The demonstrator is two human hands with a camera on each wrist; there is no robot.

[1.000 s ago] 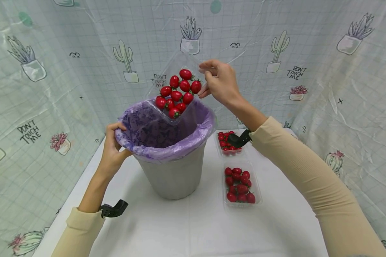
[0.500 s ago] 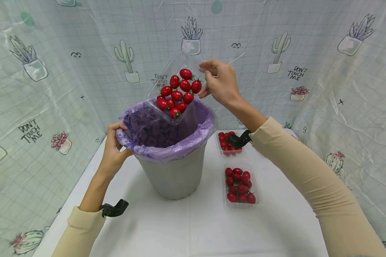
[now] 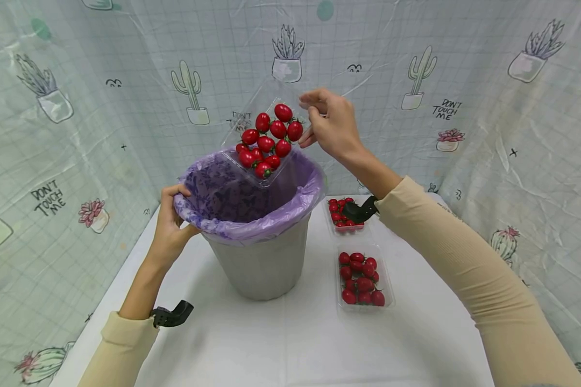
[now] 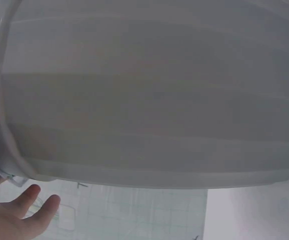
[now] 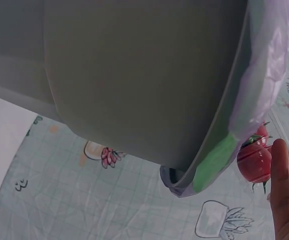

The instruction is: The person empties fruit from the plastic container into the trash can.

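A clear, thin-walled plastic tray (image 3: pixel 249 112) hangs tilted over the mouth of a tall, light-grey, tapering bin (image 3: pixel 263 274), one corner pointing down, its glossy, oval red tomatoes (image 3: pixel 266 143) — some with green stem ends showing — clustered towards that lower corner. The person's right hand (image 3: pixel 334 121) pinches the tray's right-hand edge between thumb and fingers, while the left hand (image 3: pixel 171 226) grips the bin's left rim, fingers hooked over the crinkled, purple-patterned plastic liner (image 3: pixel 252 231) — it folds outward around the rim.
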